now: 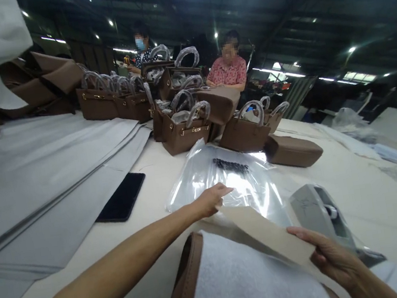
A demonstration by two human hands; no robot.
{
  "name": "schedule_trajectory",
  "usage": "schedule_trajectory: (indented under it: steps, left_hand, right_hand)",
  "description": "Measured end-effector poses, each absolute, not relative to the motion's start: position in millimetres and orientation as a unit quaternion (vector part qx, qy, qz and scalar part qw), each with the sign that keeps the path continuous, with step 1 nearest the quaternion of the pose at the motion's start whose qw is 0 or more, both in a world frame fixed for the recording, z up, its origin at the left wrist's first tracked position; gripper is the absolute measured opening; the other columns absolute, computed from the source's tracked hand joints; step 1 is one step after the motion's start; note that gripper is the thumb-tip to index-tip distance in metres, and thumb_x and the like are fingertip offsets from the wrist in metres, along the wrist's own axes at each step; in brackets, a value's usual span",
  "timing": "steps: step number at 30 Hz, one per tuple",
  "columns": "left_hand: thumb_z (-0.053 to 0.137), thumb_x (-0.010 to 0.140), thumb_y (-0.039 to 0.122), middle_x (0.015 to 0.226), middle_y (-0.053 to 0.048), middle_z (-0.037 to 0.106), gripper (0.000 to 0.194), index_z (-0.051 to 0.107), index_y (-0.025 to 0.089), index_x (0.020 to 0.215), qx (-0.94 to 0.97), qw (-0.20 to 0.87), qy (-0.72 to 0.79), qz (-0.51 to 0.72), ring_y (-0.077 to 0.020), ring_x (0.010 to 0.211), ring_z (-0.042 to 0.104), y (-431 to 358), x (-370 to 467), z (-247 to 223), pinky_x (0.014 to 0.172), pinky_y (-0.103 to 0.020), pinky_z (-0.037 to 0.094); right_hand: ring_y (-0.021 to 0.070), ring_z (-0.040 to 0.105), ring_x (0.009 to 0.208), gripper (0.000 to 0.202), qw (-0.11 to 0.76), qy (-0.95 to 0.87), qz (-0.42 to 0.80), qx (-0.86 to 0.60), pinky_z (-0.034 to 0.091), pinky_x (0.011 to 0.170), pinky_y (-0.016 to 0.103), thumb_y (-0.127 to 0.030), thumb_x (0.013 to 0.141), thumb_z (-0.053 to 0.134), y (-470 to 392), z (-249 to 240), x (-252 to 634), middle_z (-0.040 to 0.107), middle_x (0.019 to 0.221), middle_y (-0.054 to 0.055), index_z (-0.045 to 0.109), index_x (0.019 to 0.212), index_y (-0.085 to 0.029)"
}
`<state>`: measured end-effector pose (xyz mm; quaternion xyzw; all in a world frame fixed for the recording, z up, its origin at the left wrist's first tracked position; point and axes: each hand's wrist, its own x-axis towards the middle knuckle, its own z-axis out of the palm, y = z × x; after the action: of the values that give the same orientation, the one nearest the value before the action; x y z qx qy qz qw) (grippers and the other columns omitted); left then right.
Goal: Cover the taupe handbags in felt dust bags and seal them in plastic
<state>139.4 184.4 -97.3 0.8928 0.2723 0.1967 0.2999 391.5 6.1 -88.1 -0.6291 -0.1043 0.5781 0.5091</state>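
A beige rectangular sheet (266,228), like thin card, is stretched at a slant between my two hands. My left hand (211,201) is closed on its far left end, thumb and fingers pinched. At the near right end, my right hand (329,255) grips the sheet with the thumb on top. Just below it, close to me, lies a brown bag (188,282) covered on its upper face by a white fabric-like layer (247,276); the frame cuts off its lower part. Clear plastic sleeves (192,184) with black print lie flat beyond my left hand.
A grey tape dispenser (306,207) stands beside my right hand. To the left are a dark phone (122,198) and large grey-white sheets (56,170). Several brown handbags (187,135) with wrapped handles stand behind. Two people (227,71) are at the far side.
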Motion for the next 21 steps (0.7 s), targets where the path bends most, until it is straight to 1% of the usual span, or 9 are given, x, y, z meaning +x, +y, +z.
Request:
schedule_trajectory:
  steps: [2, 4, 7, 9, 11, 13, 17, 19, 21]
  left_hand:
    - [0.037, 0.078, 0.0, 0.115, -0.005, 0.05, 0.052, 0.043, 0.019, 0.126, 0.903, 0.273, 0.246, 0.223, -0.0129, 0.101, 0.051, 187, 140, -95, 0.09, -0.025, 0.04]
    - [0.034, 0.077, -0.003, 0.119, -0.005, 0.048, 0.055, 0.042, 0.02, 0.127, 0.909, 0.261, 0.223, 0.236, -0.0122, 0.104, 0.05, 186, 141, -90, 0.091, -0.024, 0.04]
    - [0.033, 0.077, -0.004, 0.12, -0.004, 0.049, 0.056, 0.044, 0.021, 0.126, 0.935, 0.222, 0.164, 0.223, -0.0127, 0.103, 0.05, 178, 143, -79, 0.087, -0.024, 0.043]
    - [0.035, 0.078, -0.004, 0.119, -0.005, 0.051, 0.054, 0.044, 0.021, 0.125, 0.959, 0.155, 0.12, 0.205, -0.0147, 0.102, 0.051, 172, 143, -72, 0.084, -0.025, 0.044]
    - [0.035, 0.079, -0.003, 0.118, -0.007, 0.052, 0.053, 0.043, 0.02, 0.125, 0.976, 0.079, 0.093, 0.182, -0.0166, 0.097, 0.052, 168, 141, -66, 0.078, -0.027, 0.047]
    - [0.036, 0.079, -0.003, 0.117, -0.007, 0.053, 0.053, 0.042, 0.02, 0.126, 0.982, 0.031, 0.087, 0.165, -0.0174, 0.092, 0.053, 166, 139, -62, 0.072, -0.028, 0.048]
    - [0.039, 0.079, -0.002, 0.115, -0.007, 0.054, 0.05, 0.041, 0.019, 0.125, 0.982, -0.003, 0.077, 0.172, -0.0167, 0.09, 0.053, 164, 141, -59, 0.071, -0.027, 0.048]
    - [0.039, 0.08, -0.001, 0.113, -0.006, 0.055, 0.05, 0.04, 0.019, 0.125, 0.981, -0.014, 0.065, 0.181, -0.0162, 0.09, 0.053, 163, 145, -57, 0.073, -0.026, 0.047]
    - [0.039, 0.08, 0.0, 0.113, -0.006, 0.056, 0.05, 0.04, 0.018, 0.126, 0.983, -0.031, 0.041, 0.178, -0.0163, 0.089, 0.053, 162, 147, -55, 0.076, -0.027, 0.047]
  right_hand:
    - [0.0011, 0.043, 0.039, 0.035, 0.512, -0.109, 0.551, -0.65, 0.029, 0.027, 0.006, -0.022, 0.052, 0.078, -1, -102, 401, 0.058, 0.062, 0.0, 0.065, 0.082, -0.01]
    - [0.001, 0.041, 0.041, 0.033, 0.521, -0.131, 0.527, -0.658, 0.029, 0.028, 0.007, -0.025, 0.056, 0.077, -6, -106, 405, 0.057, 0.063, 0.0, 0.065, 0.085, -0.012]
    - [0.0003, 0.037, 0.042, 0.034, 0.558, -0.172, 0.475, -0.658, 0.029, 0.029, 0.007, -0.026, 0.06, 0.074, -8, -93, 404, 0.056, 0.067, -0.003, 0.065, 0.091, -0.016]
    - [0.0003, 0.035, 0.041, 0.033, 0.591, -0.183, 0.403, -0.674, 0.031, 0.03, 0.008, -0.025, 0.059, 0.074, -6, -79, 402, 0.056, 0.069, -0.003, 0.065, 0.09, -0.017]
    - [0.0014, 0.039, 0.043, 0.032, 0.619, -0.194, 0.312, -0.694, 0.035, 0.033, 0.01, -0.024, 0.058, 0.074, -4, -68, 403, 0.057, 0.071, -0.003, 0.065, 0.088, -0.018]
    - [0.0028, 0.042, 0.044, 0.035, 0.625, -0.208, 0.269, -0.702, 0.038, 0.036, 0.012, -0.026, 0.057, 0.074, -3, -65, 404, 0.057, 0.07, -0.003, 0.065, 0.089, -0.018]
    - [0.0028, 0.039, 0.04, 0.045, 0.622, -0.252, 0.344, -0.657, 0.032, 0.033, 0.014, -0.034, 0.054, 0.076, 13, -81, 399, 0.055, 0.061, -0.002, 0.064, 0.092, -0.015]
    - [0.0025, 0.037, 0.038, 0.044, 0.627, -0.273, 0.36, -0.635, 0.029, 0.032, 0.014, -0.036, 0.055, 0.074, 34, -93, 394, 0.053, 0.058, -0.003, 0.063, 0.091, -0.013]
    - [0.0027, 0.037, 0.038, 0.041, 0.632, -0.288, 0.346, -0.631, 0.029, 0.032, 0.014, -0.036, 0.059, 0.07, 60, -100, 388, 0.052, 0.057, -0.003, 0.062, 0.091, -0.012]
